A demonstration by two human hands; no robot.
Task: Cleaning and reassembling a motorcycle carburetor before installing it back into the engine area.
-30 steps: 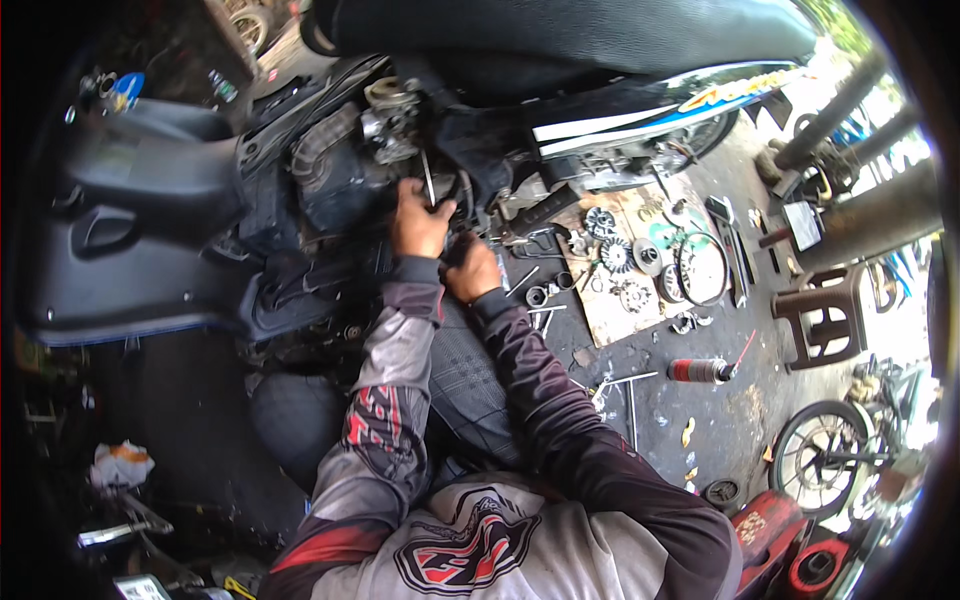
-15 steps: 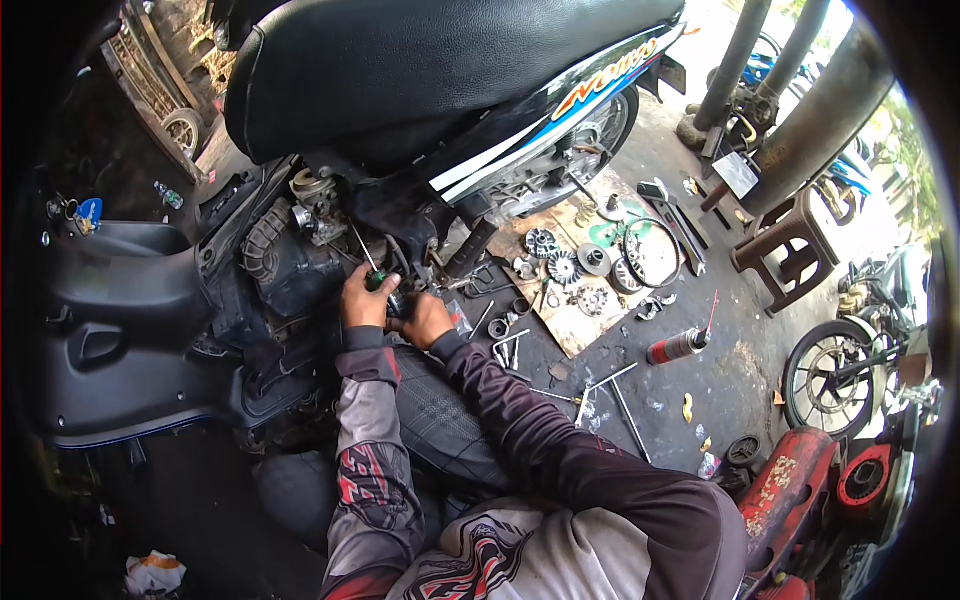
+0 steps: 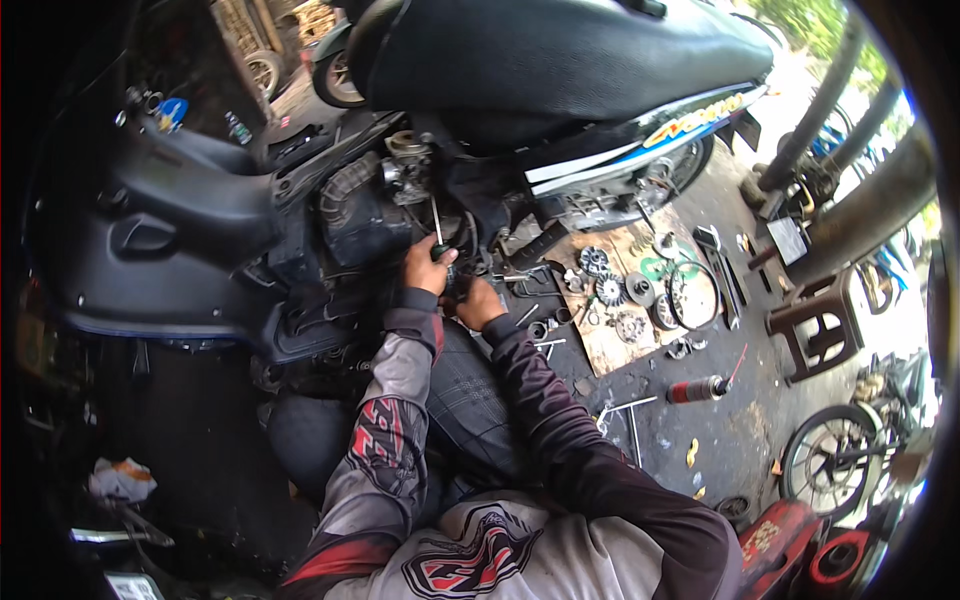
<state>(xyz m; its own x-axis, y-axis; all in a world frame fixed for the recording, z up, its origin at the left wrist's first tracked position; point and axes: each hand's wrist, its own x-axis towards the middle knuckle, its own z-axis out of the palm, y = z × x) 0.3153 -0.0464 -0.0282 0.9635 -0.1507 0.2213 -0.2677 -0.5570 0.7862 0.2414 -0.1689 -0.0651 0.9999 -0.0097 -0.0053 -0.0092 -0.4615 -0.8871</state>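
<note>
In my left hand [image 3: 425, 272] is a screwdriver [image 3: 436, 222], its green handle inside my closed fingers and its shaft pointing up and away. Its tip is close below the carburetor [image 3: 404, 172] of the scooter, but whether it touches anything is unclear. My right hand [image 3: 482, 304] is closed just to the right and nearer to me, around something dark that I cannot make out. Left of the carburetor runs a ribbed black intake hose [image 3: 345, 198]. Over the hands stands the scooter's black seat [image 3: 560, 70].
Loose gears and round parts, among them a finned disc [image 3: 610, 291] and a black belt [image 3: 718, 300], lie on a cardboard sheet [image 3: 600, 355]. A red spray can [image 3: 698, 389] and a T-handle wrench [image 3: 630, 405] lie nearer. A brown stool [image 3: 820, 330] stands right.
My view has swung left, so the scene sits further right. The screwdriver's shaft looks more upright than before. Both hands remain closed near each other.
</note>
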